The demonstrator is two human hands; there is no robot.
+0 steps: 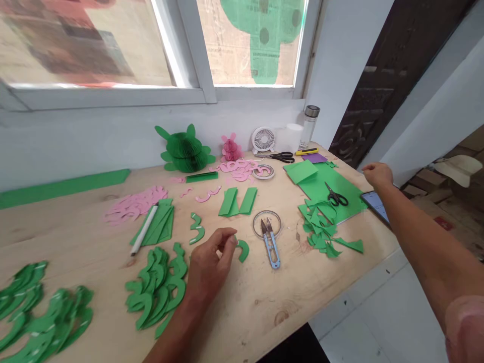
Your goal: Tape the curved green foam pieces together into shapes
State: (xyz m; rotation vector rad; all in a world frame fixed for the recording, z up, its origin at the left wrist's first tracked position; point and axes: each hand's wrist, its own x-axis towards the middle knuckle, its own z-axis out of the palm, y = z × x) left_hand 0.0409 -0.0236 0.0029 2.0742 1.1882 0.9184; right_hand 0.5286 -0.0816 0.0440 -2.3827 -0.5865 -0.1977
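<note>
Daylight from the papered window (238, 60) — glare along its frame (166, 40) — lights the counter (242, 320) softly; lower left slightly blurred, edges stretched wide-angle.

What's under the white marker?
A fanned stack of green paper pieces lies under the white marker, whose lower end juts past them. Whatever the stack covers can't be seen.

1 head-worn view, facing forward and down, table (242, 307) near, window (189, 45) beyond
</note>
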